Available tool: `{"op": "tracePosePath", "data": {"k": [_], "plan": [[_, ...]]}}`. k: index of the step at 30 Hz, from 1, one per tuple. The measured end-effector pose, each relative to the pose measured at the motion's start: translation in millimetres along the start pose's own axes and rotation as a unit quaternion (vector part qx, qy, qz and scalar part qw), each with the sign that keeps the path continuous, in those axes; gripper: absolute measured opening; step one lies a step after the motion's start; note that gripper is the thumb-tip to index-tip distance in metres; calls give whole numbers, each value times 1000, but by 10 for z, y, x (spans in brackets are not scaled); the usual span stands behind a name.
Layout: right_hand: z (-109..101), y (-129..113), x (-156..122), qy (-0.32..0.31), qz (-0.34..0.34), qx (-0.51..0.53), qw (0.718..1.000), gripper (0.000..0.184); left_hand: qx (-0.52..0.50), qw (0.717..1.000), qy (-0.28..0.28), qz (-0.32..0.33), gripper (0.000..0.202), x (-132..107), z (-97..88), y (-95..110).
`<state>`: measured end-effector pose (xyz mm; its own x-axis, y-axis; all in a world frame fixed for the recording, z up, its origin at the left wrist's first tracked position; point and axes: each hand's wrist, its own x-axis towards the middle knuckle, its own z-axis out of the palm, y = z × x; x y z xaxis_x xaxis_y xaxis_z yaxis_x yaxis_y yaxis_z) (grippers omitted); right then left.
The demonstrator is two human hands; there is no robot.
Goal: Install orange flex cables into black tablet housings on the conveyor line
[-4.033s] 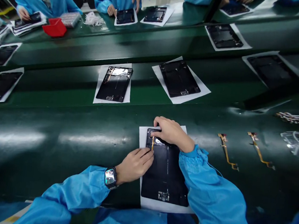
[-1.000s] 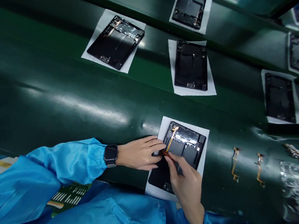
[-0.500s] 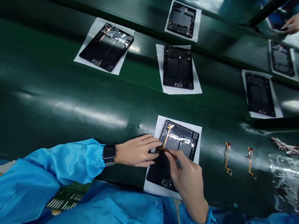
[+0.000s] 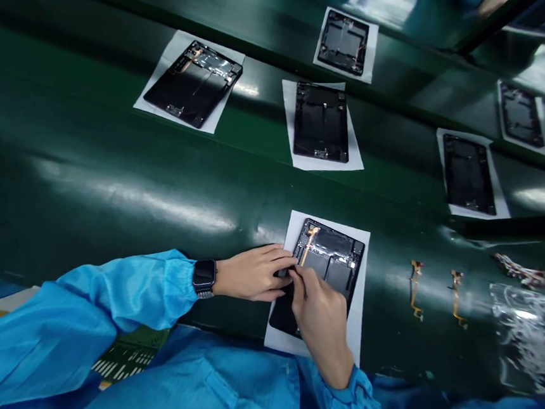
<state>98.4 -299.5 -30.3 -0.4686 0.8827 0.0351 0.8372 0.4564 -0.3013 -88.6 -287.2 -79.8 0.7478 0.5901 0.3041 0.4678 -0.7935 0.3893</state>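
Flex cable [image 4: 308, 242] runs lengthwise up tablet [image 4: 337, 258] left side, right hand [image 4: 317, 316] pinching its lower end, left hand [image 4: 252, 273] flat, unclenched, touching alongside.

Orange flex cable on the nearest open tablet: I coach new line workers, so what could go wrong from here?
1. The orange flex cable is thin, and the right hand pinches its lower end while the left hand crowds in beside it: it may crease or seat skewed.
2. The open tablet lies on a loose paper sheet on the glossy green belt; a sideways push could shift it.
3. Bare fingers near exposed parts may leave smudges.
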Motion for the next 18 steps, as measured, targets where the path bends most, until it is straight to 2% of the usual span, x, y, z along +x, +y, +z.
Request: {"op": "tracePosePath", "data": {"k": [3, 5, 7, 9, 11, 12, 13, 14, 17, 18], "plan": [[-9, 113, -34, 2, 37, 103, 994, 20, 0, 1000, -2, -3, 28, -16, 3, -2], [-36, 262, -47, 35, 102, 226, 968, 17, -5, 1000, 0, -5, 28, -31, -12, 5], [-72, 442, -48, 103, 189, 368, 904, 15, -23, 1000, 12, -2, 27, -34, -50, 12], [-113, 624, -47, 173, 263, 507, 802, 16, -51, 998, 42, -9, 25, 5, -108, 3], [-154, 790, -51, 188, 303, 618, 701, 21, -69, 994, 80, -41, 24, 126, -172, -42], [-174, 870, -57, 176, 310, 652, 669, 24, -68, 991, 95, -67, 23, 225, -200, -79], [-195, 955, -67, 160, 313, 664, 660, 28, -58, 989, 101, -96, 23, 349, -221, -125], [-217, 1051, -79, 143, 313, 645, 682, 31, -42, 987, 97, -123, 23, 494, -235, -176], [-310, 1451, -117, 141, 314, 465, 816, 37, 8, 979, 22, -201, 34, 972, -223, -341], [-351, 1623, -124, 151, 314, 407, 844, 38, 16, 974, -11, -224, 38, 1113, -204, -395]]}}
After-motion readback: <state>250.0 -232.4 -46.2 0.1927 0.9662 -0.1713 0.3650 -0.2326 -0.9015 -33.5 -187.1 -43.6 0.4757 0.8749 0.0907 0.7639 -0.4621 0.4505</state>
